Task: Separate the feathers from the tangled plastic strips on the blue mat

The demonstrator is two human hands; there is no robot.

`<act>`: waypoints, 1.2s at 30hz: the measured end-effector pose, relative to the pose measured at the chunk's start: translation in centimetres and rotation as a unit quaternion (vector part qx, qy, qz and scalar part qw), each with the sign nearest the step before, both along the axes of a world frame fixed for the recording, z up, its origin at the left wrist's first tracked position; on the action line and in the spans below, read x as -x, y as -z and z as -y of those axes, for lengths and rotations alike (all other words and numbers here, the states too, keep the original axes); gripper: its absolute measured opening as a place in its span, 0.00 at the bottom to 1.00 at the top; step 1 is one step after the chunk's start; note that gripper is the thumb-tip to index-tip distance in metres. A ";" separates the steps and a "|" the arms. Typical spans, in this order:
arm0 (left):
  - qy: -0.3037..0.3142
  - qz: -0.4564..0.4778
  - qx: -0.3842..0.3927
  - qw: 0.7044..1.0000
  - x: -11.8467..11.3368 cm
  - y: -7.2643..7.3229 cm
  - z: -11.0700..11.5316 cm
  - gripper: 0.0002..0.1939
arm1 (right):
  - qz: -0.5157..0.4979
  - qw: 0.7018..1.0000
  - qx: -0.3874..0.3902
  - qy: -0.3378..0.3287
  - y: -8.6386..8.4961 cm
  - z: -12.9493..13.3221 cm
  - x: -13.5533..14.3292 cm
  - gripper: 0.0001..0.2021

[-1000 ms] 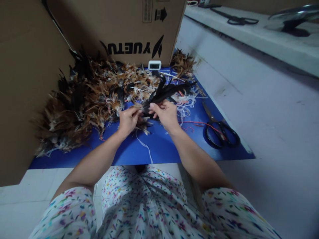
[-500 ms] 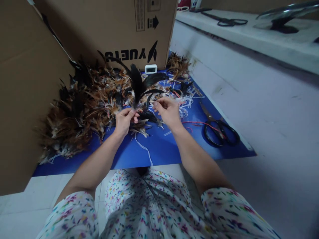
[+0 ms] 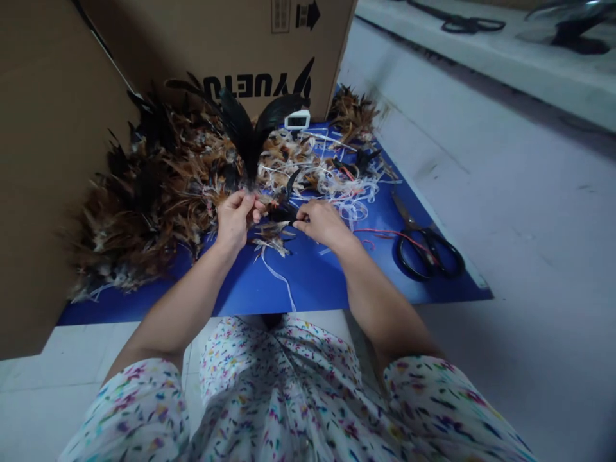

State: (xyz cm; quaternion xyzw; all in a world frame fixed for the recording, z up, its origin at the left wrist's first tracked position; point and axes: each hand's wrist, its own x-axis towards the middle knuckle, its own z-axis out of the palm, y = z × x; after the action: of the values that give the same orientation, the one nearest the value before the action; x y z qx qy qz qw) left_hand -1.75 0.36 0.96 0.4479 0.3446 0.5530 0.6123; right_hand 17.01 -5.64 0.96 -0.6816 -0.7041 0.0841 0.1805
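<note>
Black feathers (image 3: 248,141) stand fanned out above my left hand (image 3: 235,218), which pinches them together at their base. My right hand (image 3: 320,223) is closed at a dark feather (image 3: 285,210) lying on the blue board (image 3: 317,289); its fingertips meet the feather's end. Beneath and between the hands lie small pale feathers (image 3: 273,239) and a thin white ribbon (image 3: 279,276). A large heap of brown and black feathers (image 3: 158,192) spreads to the left of my left hand.
Black-handled scissors (image 3: 428,250) and a red string (image 3: 385,232) lie at the right. Tangled white ribbons (image 3: 353,192) and a small white display (image 3: 297,120) are farther back. Cardboard (image 3: 192,38) stands behind and left; a ledge (image 3: 524,45) at the upper right holds another pair of scissors (image 3: 471,24).
My right hand has gone down to the dark feather on the board and closed there. The black feathers in my left hand have tilted left. The view has shifted slightly.
</note>
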 end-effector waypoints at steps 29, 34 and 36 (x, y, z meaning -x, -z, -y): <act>-0.015 0.001 0.008 1.000 0.1 -0.2 0.0 0.12 | -0.104 0.985 -0.126 0.048 0.3 -0.3 -0.8 0.11; -0.024 -0.001 0.005 1.000 0.1 -0.1 -0.1 0.12 | -0.119 0.983 -0.084 -0.110 -0.5 0.7 0.9 0.04; -0.032 -0.001 0.003 0.999 0.2 -0.1 -0.2 0.12 | -0.124 0.963 -0.051 -0.235 -0.7 1.2 2.1 0.03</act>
State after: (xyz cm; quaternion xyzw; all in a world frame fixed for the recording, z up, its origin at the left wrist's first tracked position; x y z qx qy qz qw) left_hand -1.95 0.57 1.09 0.4351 0.3607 0.5712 0.5952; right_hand 14.86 -6.89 1.62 -0.4710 -0.8198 0.1721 0.2766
